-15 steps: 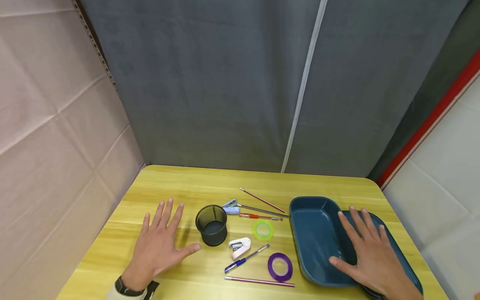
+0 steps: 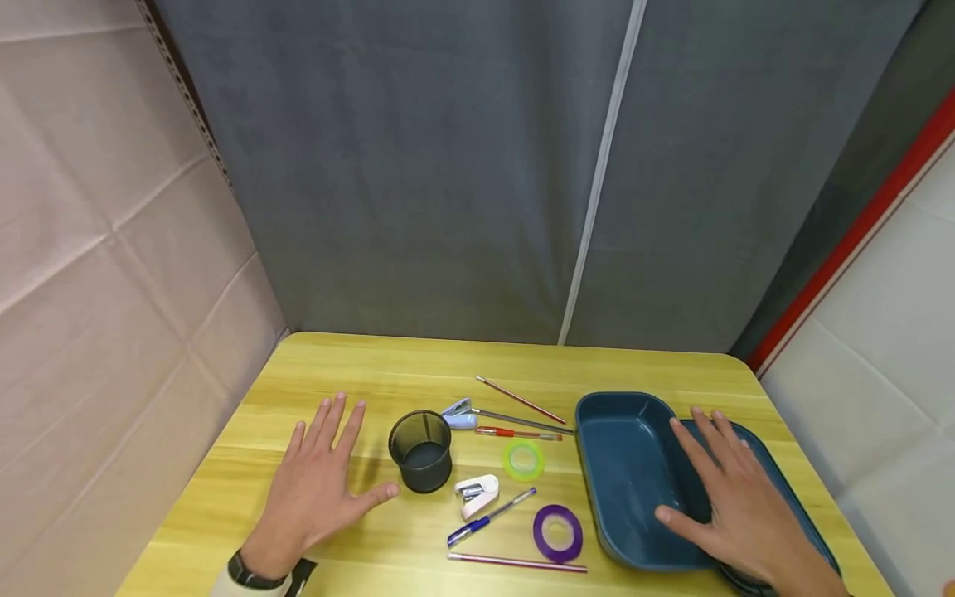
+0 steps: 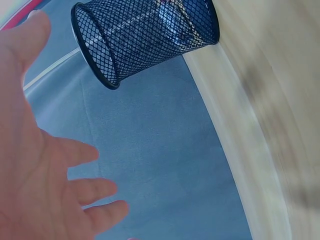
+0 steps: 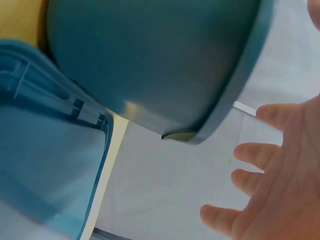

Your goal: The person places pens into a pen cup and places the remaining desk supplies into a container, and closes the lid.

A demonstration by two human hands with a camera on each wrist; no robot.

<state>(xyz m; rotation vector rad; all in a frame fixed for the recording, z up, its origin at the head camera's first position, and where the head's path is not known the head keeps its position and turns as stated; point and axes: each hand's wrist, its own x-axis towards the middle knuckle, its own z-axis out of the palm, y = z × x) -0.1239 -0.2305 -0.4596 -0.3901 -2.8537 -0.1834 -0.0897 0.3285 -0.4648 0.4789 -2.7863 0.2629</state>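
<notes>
Both grips released, left hand (image 2: 317,482) hovers clear of cup (image 2: 429,477), right hand (image 2: 742,506) over edge of blue bin (image 2: 634,473).

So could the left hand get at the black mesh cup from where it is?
Likely yes: the left hand holds nothing and is close beside the black mesh cup, with nothing visible standing between them.

Black cup (image 2: 421,452): I see a round cup with tiny holes all over, like a net. It stands up straight on the table (image 2: 358,356), with its wide top open.
Blue bin (image 2: 634,473): to me it looks deep and shiny, with round corners. It sits open side up, well to the right of the cup.
Other blue piece (image 4: 50,160): just right of the bin, partly hidden from me.
</notes>
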